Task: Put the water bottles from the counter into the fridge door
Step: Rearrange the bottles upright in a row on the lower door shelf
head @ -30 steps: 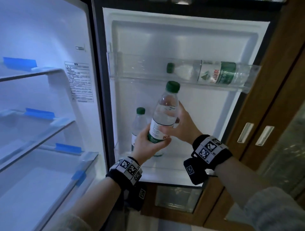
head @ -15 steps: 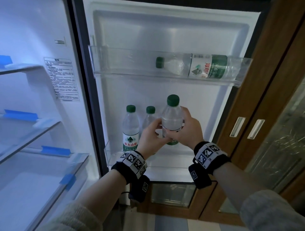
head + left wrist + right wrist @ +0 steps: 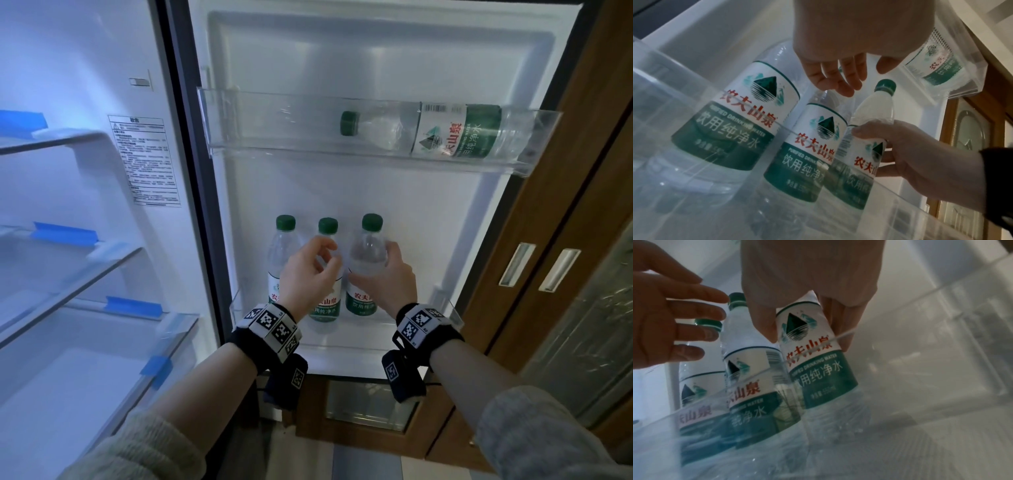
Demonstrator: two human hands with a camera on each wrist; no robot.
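- three clear plastic water bottles with green caps (image 3: 286, 260) stand in the clear lower door shelf (image 3: 342, 342); a fourth bottle (image 3: 445, 132) lies above.
- right hand (image 3: 390, 277) fingers grasp the rightmost bottle (image 3: 368, 260), now set down.
- left hand (image 3: 308, 274) fingers have let go.

lower door bin (image 3: 342, 342): three upright bottles (image 3: 366, 260) | upper door bin (image 3: 274, 144): one bottle lying sideways (image 3: 445, 132)

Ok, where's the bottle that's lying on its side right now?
In the head view the lying bottle rests in the upper door shelf, toward its right end, cap pointing left, above the three upright bottles in the lower door shelf.
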